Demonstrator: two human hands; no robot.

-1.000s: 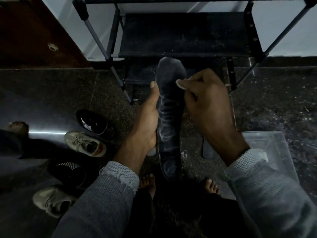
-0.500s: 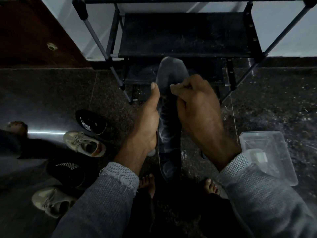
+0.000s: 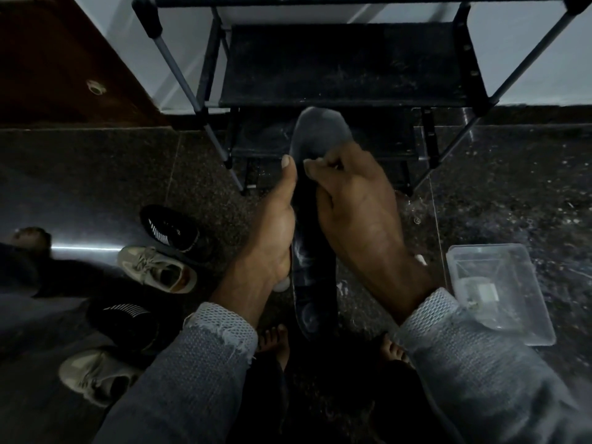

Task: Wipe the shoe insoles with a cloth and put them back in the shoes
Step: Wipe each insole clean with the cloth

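A black metal shoe rack (image 3: 346, 62) stands against a pale wall (image 3: 544, 59), its dusty dark shelves stacked one below the other over a speckled dark stone floor (image 3: 96, 174). A clear plastic container (image 3: 499, 293) sits on the floor at the right, with something small and pale inside that is too dim to make out. At the upper left is a brown wooden door (image 3: 54, 65) with a small round metal fitting (image 3: 95, 87) on it, and a bright streak of reflected light (image 3: 85, 248) lies across the floor at the left.

four shoes (image 3: 169, 232), one insole (image 3: 315, 274), one container (image 3: 499, 291)
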